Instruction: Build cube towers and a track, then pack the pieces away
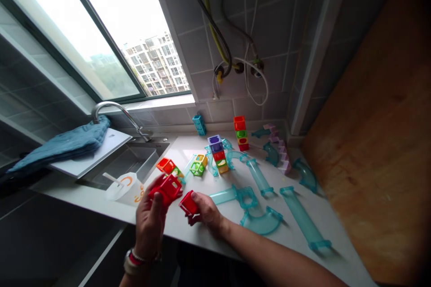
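Observation:
Above the counter's front edge, my left hand (151, 215) grips a red open-sided block (167, 189); it may be more than one piece joined. My right hand (207, 210) holds a smaller red block (188, 203) between thumb and fingers, a short gap from the left one. Just behind the left hand lies an orange, green and yellow row of blocks (167, 166), partly covered by it. A green and yellow block pair (198, 165) rests further back. Near it stands a tower with a purple block (215, 143) on top.
Clear teal track tubes (299, 215) and curved teal pieces (261, 222) spread over the right side. A red and green tower (240, 133), blue blocks (199, 124) and a lilac zigzag piece (283, 152) stand behind. A white cup (126, 190) sits left by the sink (148, 161).

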`<state>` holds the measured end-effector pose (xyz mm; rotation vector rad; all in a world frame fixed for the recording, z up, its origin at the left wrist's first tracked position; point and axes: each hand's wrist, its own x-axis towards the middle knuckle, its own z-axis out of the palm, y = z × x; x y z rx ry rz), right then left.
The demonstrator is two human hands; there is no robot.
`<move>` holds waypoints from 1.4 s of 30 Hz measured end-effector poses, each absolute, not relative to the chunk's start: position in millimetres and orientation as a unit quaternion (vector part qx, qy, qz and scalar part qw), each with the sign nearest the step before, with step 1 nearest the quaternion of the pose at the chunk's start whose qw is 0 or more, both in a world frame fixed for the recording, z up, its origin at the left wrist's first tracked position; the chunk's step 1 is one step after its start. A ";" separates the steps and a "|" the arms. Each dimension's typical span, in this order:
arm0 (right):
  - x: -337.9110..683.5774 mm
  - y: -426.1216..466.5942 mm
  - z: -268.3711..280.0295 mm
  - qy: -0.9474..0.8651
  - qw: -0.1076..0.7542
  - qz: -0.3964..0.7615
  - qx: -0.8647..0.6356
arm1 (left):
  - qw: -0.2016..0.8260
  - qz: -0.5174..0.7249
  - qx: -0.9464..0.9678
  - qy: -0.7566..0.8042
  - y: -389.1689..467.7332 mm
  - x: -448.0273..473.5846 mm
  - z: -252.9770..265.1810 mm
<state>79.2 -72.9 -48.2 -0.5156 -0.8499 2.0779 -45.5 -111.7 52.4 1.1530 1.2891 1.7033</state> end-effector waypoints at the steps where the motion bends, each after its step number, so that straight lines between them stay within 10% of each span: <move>1: 80.1 -73.0 -47.3 -0.335 0.411 0.823 -0.205 | 0.373 0.656 0.419 0.506 -130.3 -47.9 43.0; 10: 90.2 -73.0 -38.0 -0.267 0.412 0.853 -0.178 | 0.485 0.636 0.257 0.542 -182.4 -59.1 -4.9; 30: 89.4 -73.1 -38.3 -0.357 0.470 0.782 -0.199 | 0.055 0.480 0.596 0.641 -142.7 -52.2 -28.5; 42: 86.4 -67.8 -46.7 -0.302 0.474 0.804 -0.195 | 0.149 0.605 0.513 0.590 -140.8 -45.8 -36.1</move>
